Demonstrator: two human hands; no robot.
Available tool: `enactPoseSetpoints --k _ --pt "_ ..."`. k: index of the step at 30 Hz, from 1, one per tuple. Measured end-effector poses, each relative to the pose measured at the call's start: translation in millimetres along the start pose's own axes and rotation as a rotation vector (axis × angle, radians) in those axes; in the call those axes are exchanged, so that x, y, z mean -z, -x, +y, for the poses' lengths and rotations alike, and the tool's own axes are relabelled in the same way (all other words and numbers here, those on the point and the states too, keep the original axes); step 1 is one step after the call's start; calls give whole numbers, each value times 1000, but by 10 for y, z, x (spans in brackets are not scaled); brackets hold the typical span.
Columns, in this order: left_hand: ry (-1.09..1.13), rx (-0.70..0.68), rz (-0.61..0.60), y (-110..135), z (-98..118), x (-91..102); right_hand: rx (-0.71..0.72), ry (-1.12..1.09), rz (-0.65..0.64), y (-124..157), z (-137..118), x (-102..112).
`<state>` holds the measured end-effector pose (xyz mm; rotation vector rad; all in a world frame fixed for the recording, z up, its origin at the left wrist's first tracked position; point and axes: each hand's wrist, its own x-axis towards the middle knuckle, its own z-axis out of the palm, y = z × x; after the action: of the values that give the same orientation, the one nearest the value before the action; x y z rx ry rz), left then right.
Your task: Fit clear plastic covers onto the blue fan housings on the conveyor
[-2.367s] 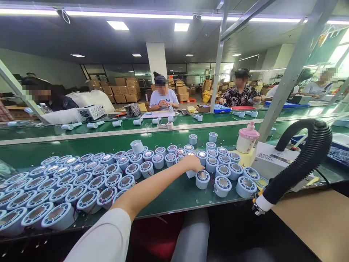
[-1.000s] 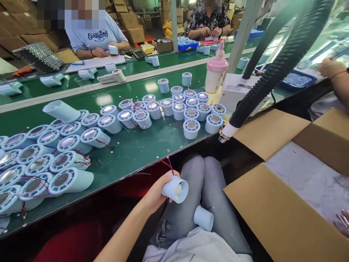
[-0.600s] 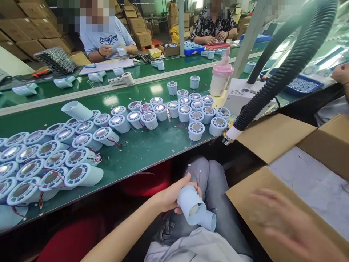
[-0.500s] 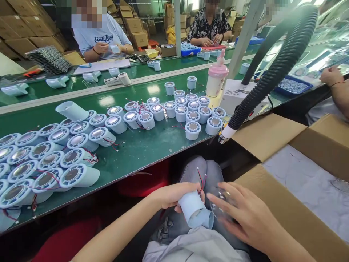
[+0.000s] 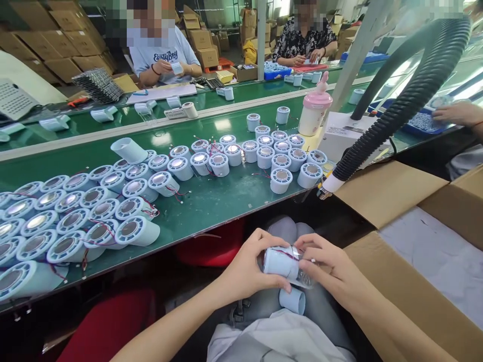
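Note:
Above my lap, my left hand is closed round a light-blue cylindrical motor-like housing lying on its side. Thin red and black wires run along the housing toward its right end. My right hand pinches a clear plastic piece at that end; whether it is a cover or a sleeve I cannot tell. A small white connector shows by the right fingers. Under the hands, a second light-blue tube rests on my lap with its open end facing right.
Rows of similar blue housings stand on the green bench. A black flexible hose with a metal nozzle hangs at the right, above an open cardboard box. A pink-lidded cup stands behind. Co-workers sit across and at right.
The housing has turned from tilted to lying sideways and risen slightly in my left hand. My right hand has brought the clear plastic against its wired end. The view has shifted left.

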<state>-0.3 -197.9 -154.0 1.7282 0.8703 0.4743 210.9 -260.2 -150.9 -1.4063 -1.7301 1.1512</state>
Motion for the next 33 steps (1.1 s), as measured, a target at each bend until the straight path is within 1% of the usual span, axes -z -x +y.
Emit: enactPoseSetpoints --k 2,4,7,9,10,11,13,15,16,19,24,27,33 --pt "-16 -45 13 -7 -69 -5 -51 -94 37 -33 -28 -6" --pt "-3 -55 -27 -14 -91 10 -89 -213 68 -71 -29 1" --pt "158 -14 -145 -11 -62 45 -102 -386 103 -115 -7 39" --pt "278 24 -173 0 -34 61 -76 -481 86 -117 9 67" --pt "337 38 -165 8 -24 63 -44 -483 64 -107 16 77" --pt "402 46 -151 17 -18 62 0 -439 46 -91 22 84" --pt "535 60 -126 35 -15 52 96 -250 27 -46 32 86" --pt "637 87 -134 52 -18 39 167 -58 37 0 41 81" --pt "664 104 -148 59 -17 37 185 -16 41 18 45 79" --pt "624 117 -180 73 3 60 182 -61 10 43 43 80" --pt "419 38 -170 91 76 151 59 -219 -55 40 -16 103" --pt "352 5 -162 108 108 177 -1 -310 -81 43 -51 116" --pt "274 -37 -157 124 145 188 -68 -508 -148 33 -73 114"
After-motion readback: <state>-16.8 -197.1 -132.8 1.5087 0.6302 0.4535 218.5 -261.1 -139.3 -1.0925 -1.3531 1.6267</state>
